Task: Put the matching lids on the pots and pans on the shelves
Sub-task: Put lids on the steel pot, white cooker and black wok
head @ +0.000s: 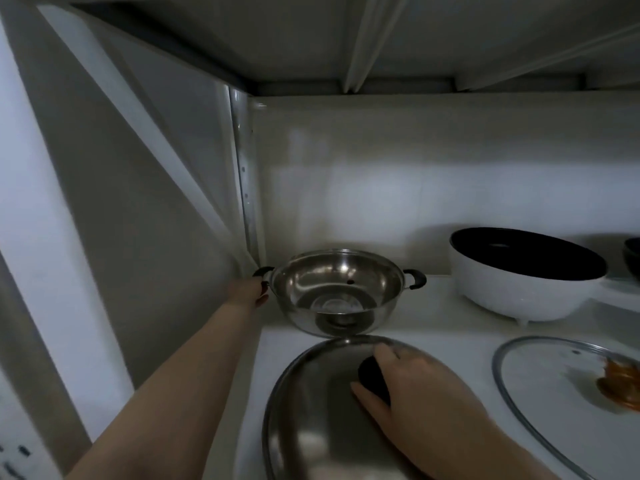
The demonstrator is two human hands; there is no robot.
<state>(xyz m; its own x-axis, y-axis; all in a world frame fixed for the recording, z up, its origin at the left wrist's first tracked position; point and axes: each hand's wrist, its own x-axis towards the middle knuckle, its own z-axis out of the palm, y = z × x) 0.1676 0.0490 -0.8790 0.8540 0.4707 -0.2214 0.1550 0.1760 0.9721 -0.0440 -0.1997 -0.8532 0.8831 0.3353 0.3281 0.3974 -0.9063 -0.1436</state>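
Note:
A shiny steel pot (337, 292) with two black side handles stands lidless in the back left corner of the white shelf (433, 327). My left hand (247, 292) reaches to its left handle, fingers curled at it. In front of the pot is a round steel lid (311, 410) with a black knob; my right hand (412, 386) is shut on that knob. A glass lid (540, 382) with an orange-brown knob lies flat on the shelf to the right.
A white pan with a dark inside (526, 282) stands lidless at the back right. A dark bowl-like edge (632, 258) shows at the far right. The cabinet's side wall (156, 202) is close on the left, and the shelf above hangs low.

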